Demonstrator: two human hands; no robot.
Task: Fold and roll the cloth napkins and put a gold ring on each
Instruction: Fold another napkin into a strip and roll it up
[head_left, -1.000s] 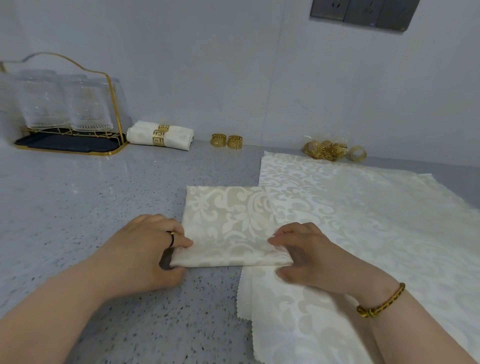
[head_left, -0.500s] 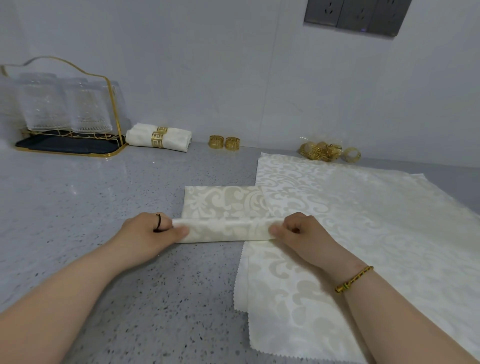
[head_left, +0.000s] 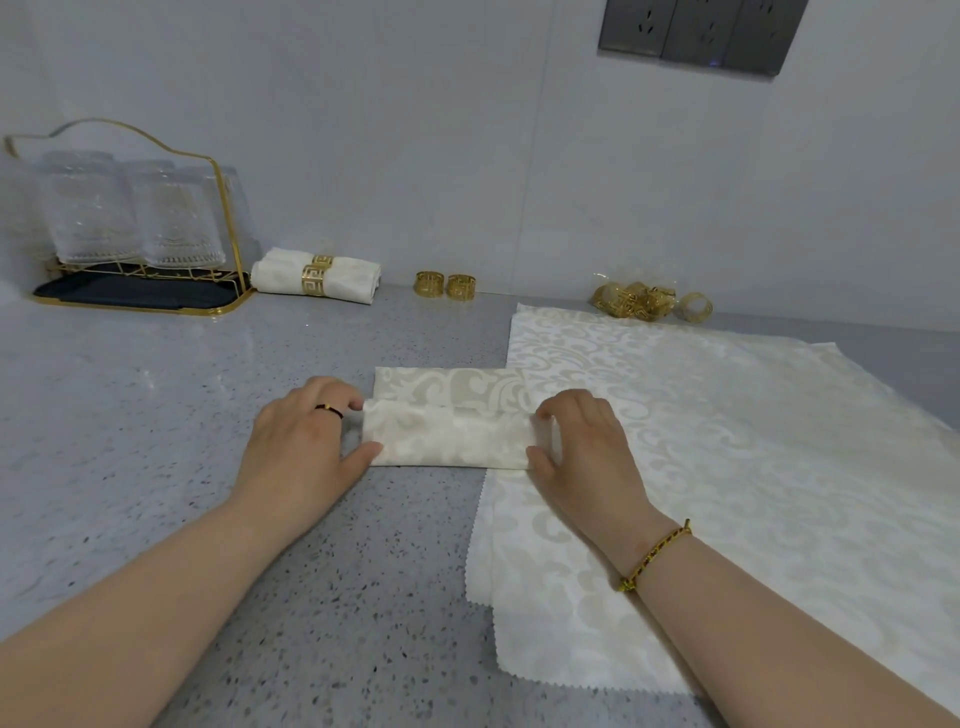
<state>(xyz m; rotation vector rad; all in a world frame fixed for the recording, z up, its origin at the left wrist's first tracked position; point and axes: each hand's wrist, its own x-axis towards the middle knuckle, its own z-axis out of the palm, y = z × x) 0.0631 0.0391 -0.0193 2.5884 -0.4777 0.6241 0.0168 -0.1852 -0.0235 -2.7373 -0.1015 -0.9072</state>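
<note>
Head view: your left hand (head_left: 306, 441) and right hand (head_left: 582, 441) each pinch one end of the half-rolled napkin (head_left: 452, 436), thumb at the near edge, fingers curled over the top. It lies on the grey counter (head_left: 156, 415), its right end overlapping the stack of flat napkins (head_left: 727, 441). Along the back wall: one finished napkin roll (head_left: 348, 278) in a gold ring (head_left: 313, 279), two loose rings (head_left: 429, 284), a heap of rings (head_left: 639, 301), a glass rack (head_left: 130, 218).
</note>
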